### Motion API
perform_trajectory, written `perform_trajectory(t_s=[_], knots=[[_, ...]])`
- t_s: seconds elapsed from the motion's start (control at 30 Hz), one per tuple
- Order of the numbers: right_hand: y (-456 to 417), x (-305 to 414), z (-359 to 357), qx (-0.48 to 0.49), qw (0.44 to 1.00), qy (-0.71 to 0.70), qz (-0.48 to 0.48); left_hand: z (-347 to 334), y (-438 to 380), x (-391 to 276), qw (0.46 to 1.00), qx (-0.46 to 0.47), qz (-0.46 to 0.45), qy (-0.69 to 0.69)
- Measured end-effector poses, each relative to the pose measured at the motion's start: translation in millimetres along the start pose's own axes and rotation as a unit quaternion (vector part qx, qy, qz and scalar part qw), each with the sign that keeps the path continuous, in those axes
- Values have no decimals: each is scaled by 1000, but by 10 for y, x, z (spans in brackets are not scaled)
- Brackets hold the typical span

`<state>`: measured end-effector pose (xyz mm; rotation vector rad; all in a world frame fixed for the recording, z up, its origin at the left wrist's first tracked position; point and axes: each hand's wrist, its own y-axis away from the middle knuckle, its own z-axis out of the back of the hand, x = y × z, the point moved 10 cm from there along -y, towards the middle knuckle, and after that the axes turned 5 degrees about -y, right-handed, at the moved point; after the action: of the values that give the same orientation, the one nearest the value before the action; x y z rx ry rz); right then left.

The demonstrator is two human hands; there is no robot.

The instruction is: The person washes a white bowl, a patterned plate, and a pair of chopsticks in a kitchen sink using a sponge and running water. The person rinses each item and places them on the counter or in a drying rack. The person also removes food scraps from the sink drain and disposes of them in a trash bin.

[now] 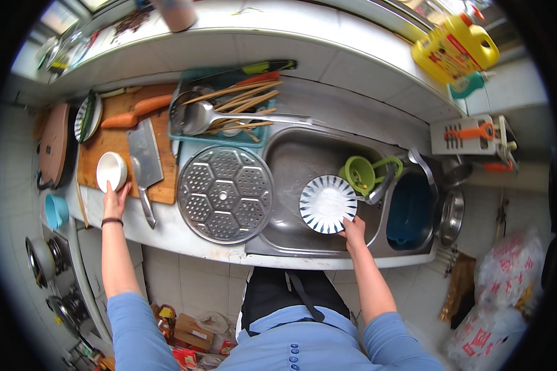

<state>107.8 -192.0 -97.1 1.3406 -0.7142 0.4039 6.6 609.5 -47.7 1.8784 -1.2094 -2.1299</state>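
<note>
My left hand (pixel 115 200) grips a small white bowl (pixel 112 170) at the front left of a wooden cutting board (pixel 90 160). Beside it a cleaver (pixel 146 155) lies on the board, its handle over the front edge. Carrots (pixel 120 120) and a plate with a cucumber (pixel 88 116) are farther back. With my right hand (pixel 354 230) I hold a white plate with blue rim marks (pixel 328 204) over the steel sink (pixel 288 162). Water seems to lie on the plate. A green strainer (pixel 359 175) is just behind it, near the faucet (pixel 381 190).
A round perforated steel steamer plate (pixel 225 195) lies between board and sink. Behind it a teal basket (pixel 218 139) holds chopsticks, with a ladle (pixel 199 118) and a green-handled knife (pixel 269 67) across it. A blue basin (pixel 407 213) sits in the small right sink.
</note>
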Motion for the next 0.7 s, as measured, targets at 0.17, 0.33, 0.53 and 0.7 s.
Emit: perform_trajectory(t_s=[0.17, 0.33, 0.53, 0.7], knots=[[131, -291, -23, 67, 984, -69, -152, 517, 976, -706, 734, -400, -233, -496], [115, -463, -188, 132, 969, -137, -156, -1123, 2147, -420, 792, -164, -424, -407], [-62, 74, -279, 80, 989, -117, 47, -2846, 3349, 691, 783, 190, -444, -392], [-130, 549, 9, 77, 981, 122, 126, -3789, 3671, 1774, 813, 331, -320, -357]])
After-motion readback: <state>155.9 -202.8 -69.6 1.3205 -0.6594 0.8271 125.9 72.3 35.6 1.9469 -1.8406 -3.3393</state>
